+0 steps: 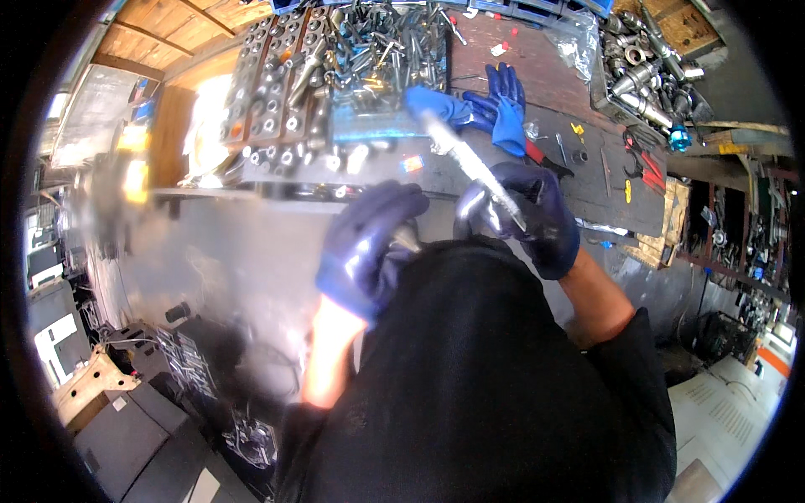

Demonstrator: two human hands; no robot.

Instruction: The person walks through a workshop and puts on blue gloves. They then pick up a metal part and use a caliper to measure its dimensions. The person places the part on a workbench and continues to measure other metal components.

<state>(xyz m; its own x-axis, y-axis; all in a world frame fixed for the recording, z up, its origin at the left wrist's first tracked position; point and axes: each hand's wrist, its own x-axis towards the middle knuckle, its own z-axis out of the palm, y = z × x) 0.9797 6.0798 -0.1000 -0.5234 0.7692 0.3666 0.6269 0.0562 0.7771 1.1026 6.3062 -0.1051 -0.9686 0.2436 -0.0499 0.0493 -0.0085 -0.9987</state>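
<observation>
Over at the workbench (583, 189), someone in dark sleeves and blue gloves has both hands raised near the front edge. The right hand (538, 214) has its fingers bent in around the lower end of a silvery rod (471, 163), which slants up and to the left over the bench, its upper end blurred. The left hand (369, 243) sits apart from it, fingers bent inward; a small metal tip (406, 238) shows beside them, though I cannot tell whether the hand grips it.

Behind the rod, a blue tray (377, 127) is heaped with slim metal tools and bits, mostly dark, a few gold-coloured, lying every which way. Just left of it, a rack (280, 84) carries rows of round metal pieces, a couple of them orange. At the upper right, a grey bin (616, 106) is piled with chunky metal fittings, a bright blue one at its near corner. Blue bins (528, 10) line the far edge, their contents too cut off to make out.

A pair of blue gloves (507, 117) lies beside the tray, a clear plastic bag (577, 44) near the grey bin, and red-handled pliers (649, 172) toward the bench's right end.
</observation>
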